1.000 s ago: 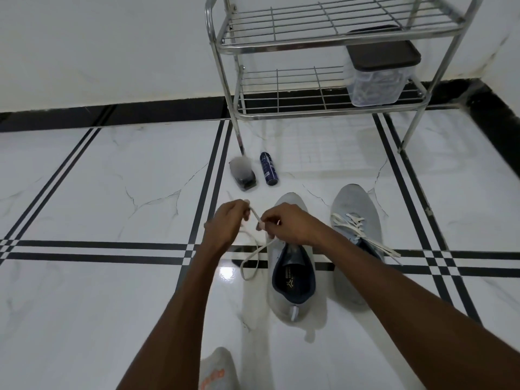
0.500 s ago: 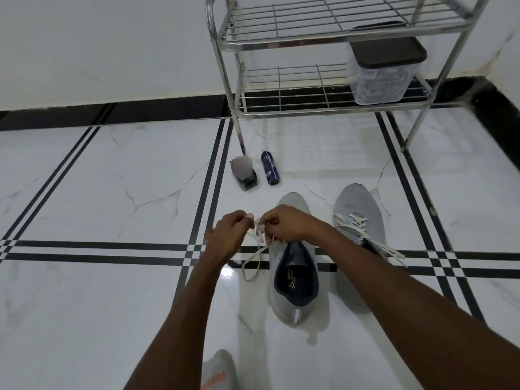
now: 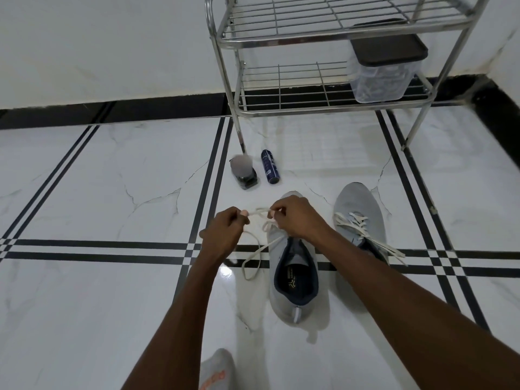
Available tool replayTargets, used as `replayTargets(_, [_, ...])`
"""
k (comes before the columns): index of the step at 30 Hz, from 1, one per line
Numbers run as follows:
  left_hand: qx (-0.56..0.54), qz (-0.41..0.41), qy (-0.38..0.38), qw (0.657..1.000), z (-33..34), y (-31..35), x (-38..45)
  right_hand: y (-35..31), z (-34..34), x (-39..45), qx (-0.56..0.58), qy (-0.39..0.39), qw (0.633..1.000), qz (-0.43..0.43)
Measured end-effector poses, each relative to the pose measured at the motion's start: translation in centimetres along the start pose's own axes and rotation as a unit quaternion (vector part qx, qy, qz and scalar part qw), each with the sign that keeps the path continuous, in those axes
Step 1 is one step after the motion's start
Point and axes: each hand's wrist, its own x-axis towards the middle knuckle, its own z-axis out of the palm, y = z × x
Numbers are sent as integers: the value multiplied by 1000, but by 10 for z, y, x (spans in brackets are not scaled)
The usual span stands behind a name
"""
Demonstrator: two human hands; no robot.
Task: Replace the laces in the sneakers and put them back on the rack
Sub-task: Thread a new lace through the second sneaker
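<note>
Two grey sneakers stand on the white marble floor. The near sneaker (image 3: pixel 298 294) has a dark blue lining and points away from me. My left hand (image 3: pixel 223 232) and my right hand (image 3: pixel 295 218) both pinch its white lace (image 3: pixel 253 257) above the toe end, a short stretch held between them. A loop of that lace trails on the floor to the shoe's left. The second sneaker (image 3: pixel 357 206) sits to the right with its own white lace threaded and its ends lying loose. The steel wire rack (image 3: pixel 323 99) stands behind.
A clear plastic box with a dark lid (image 3: pixel 382 68) sits on the rack's lower shelf at the right. A blue can (image 3: pixel 269 170) and a small dark container (image 3: pixel 244 174) lie by the rack's front left leg. My socked foot (image 3: pixel 216 370) shows at the bottom edge.
Both hands have stayed above the near sneaker's toe end, working the lace; the left hand first closed in on the right hand, then drew apart from it a little.
</note>
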Motion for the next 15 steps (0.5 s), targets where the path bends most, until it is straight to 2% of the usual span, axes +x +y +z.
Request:
replayTargets(4, [-70,9,99,993,-5,-2,1,3,-2,-2,4,-12,1000,10])
replayTargets(7, [-238,-36,144,960,-5,4,2,2,1,-9,7,-37,999,9])
replayTargets(9, [-356,-62,115,926,-2,9,2,1,-1,-15,13,-43,999,9])
replayTargets(11, [-427,-65,80,898,3,14,0,2,-8,-20,13,-28,999,17])
replayTargets(13, [-418,-50,67,905,7,18,-1,9,-19,-27,17,-4,999,42])
replayTargets(15, [-360,-17,55,931,13,19,-3,19,-30,-33,10,-1,997,78])
